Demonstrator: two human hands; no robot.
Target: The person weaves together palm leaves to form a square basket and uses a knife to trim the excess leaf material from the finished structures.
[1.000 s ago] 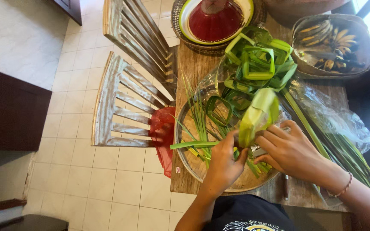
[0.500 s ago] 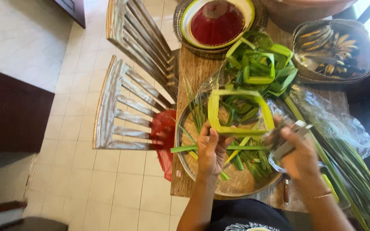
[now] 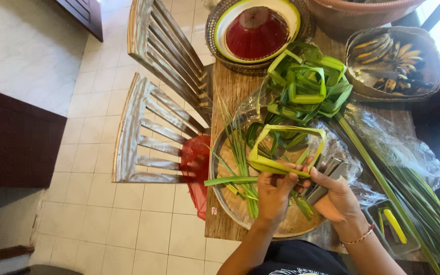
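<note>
- Pinching the folded leaf frame (image 3: 286, 147), the left hand (image 3: 276, 191) closes its grip on the lower edge.
- The right hand (image 3: 334, 196) grips a metal stapler (image 3: 327, 178) over the woven tray (image 3: 225, 203).

wooden table (image 3: 232, 89) | round woven tray (image 3: 225, 196) | banana basket (image 3: 436, 71) | leaf loops (image 3: 306, 86)

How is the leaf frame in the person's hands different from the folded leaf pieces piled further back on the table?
The leaf frame is one single open loop, held up by the left hand and right hand over the round woven tray; the piled leaf pieces are many, lying loose and overlapping on the table. The frame looks paler, yellow-green; the pile is deeper green. Both are flat leaf strips folded into angular loops.
</note>
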